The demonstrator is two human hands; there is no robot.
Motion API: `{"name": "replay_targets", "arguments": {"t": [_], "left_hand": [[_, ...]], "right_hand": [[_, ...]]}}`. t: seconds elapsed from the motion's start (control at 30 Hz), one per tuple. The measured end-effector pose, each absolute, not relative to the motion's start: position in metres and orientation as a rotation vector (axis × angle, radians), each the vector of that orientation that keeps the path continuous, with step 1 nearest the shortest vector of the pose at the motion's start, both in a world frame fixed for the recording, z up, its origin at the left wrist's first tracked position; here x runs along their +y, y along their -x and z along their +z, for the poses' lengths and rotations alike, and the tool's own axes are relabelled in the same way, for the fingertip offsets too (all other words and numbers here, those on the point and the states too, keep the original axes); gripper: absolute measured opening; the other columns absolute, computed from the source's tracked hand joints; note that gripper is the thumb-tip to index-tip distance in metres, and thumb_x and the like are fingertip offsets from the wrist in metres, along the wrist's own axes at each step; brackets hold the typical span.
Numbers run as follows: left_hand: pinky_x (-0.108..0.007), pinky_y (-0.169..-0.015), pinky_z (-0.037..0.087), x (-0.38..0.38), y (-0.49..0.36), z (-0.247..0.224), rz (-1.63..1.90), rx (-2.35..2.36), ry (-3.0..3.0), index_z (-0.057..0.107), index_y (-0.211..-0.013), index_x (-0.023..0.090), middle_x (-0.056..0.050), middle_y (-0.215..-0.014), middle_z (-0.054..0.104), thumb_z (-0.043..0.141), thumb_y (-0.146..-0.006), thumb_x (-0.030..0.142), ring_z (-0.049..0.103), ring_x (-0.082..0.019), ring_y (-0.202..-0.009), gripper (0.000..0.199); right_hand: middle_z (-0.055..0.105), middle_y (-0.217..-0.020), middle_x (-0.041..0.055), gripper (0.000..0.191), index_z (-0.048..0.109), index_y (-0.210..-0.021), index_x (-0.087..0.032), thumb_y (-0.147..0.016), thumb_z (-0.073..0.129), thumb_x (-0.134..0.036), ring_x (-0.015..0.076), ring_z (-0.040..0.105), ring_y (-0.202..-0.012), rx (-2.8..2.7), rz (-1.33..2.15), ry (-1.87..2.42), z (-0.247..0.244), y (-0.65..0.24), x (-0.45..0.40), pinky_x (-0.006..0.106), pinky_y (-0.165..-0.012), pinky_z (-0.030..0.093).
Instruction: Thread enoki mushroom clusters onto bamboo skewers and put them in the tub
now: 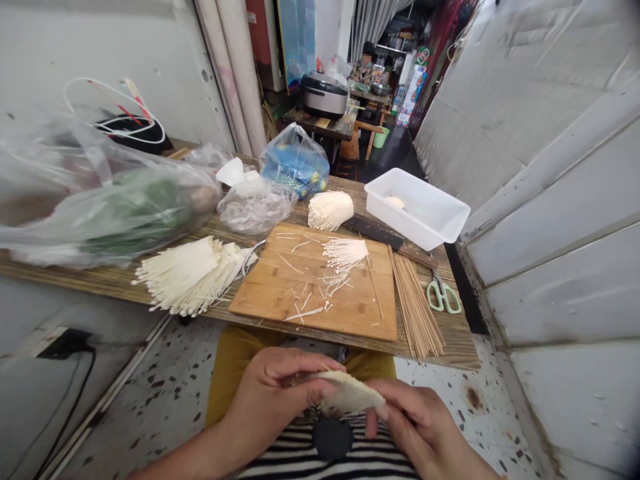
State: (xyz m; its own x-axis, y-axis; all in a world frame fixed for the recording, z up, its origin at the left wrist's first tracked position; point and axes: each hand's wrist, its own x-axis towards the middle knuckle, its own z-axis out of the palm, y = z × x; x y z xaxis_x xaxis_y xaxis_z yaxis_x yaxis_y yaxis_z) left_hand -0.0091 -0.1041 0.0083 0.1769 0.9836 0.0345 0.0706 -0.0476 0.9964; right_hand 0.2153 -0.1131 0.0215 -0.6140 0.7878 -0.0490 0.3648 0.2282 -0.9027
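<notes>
Above my lap, my left hand and my right hand pinch a flat, pale bunch of enoki mushrooms from its two sides. A thin stick-like tip shows by my left fingers; what it is I cannot tell. In front lies a wooden cutting board with a small fan of enoki mushrooms, loose strands and one thin skewer. Left of the board are stacked flat enoki bunches. A thicker enoki bundle sits behind it.
Right of the board lie a pile of wooden skewers, green-handled scissors and a dark-bladed knife. A white plastic tub stands behind them. Plastic bags crowd the left. Farther back are a cooker and a person.
</notes>
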Motion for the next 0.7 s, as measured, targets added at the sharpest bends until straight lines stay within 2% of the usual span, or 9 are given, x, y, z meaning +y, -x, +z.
{"name": "replay_targets", "arguments": {"t": [0.1,0.2,0.3,0.7], "left_hand": [[-0.019,-0.063,0.057,-0.105,0.008,0.01,1.12,1.104,-1.386,0.077,-0.079,0.026,0.0,-0.076,0.076,0.068,-0.07,0.014,0.072,-0.017,-0.067,0.018],[-0.019,-0.062,0.058,-0.107,0.006,0.01,1.167,1.085,-1.385,0.077,-0.08,0.027,0.001,-0.075,0.076,0.067,-0.071,0.011,0.072,-0.016,-0.066,0.02],[-0.018,-0.063,0.058,-0.108,0.004,0.01,1.191,1.055,-1.358,0.077,-0.08,0.027,0.001,-0.077,0.076,0.066,-0.071,0.009,0.073,-0.016,-0.067,0.023],[-0.02,-0.061,0.058,-0.112,0.006,0.003,1.212,1.061,-1.28,0.077,-0.079,0.027,0.0,-0.075,0.076,0.068,-0.074,0.019,0.072,-0.017,-0.064,0.013]], "right_hand": [[0.063,-0.072,-0.0007,0.027,0.062,-0.111,-0.022,-0.094,0.041,-0.017,0.0098,0.058,-0.066,-2.083,1.3,1.04,0.017,-0.216,-0.114,0.018,-0.067,0.046],[0.061,-0.073,0.0004,0.036,0.055,-0.126,-0.023,-0.095,0.039,-0.018,0.0105,0.057,-0.067,-2.113,1.275,0.971,0.012,-0.219,-0.115,0.019,-0.066,0.046],[0.059,-0.074,0.0013,0.039,0.05,-0.133,-0.023,-0.096,0.037,-0.021,0.0107,0.055,-0.067,-2.129,1.277,0.916,0.011,-0.22,-0.115,0.02,-0.066,0.046],[0.058,-0.078,0.0033,0.038,0.05,-0.133,-0.029,-0.097,0.038,-0.032,0.0138,0.059,-0.073,-2.079,1.464,0.908,0.034,-0.211,-0.115,0.024,-0.07,0.049]]}}
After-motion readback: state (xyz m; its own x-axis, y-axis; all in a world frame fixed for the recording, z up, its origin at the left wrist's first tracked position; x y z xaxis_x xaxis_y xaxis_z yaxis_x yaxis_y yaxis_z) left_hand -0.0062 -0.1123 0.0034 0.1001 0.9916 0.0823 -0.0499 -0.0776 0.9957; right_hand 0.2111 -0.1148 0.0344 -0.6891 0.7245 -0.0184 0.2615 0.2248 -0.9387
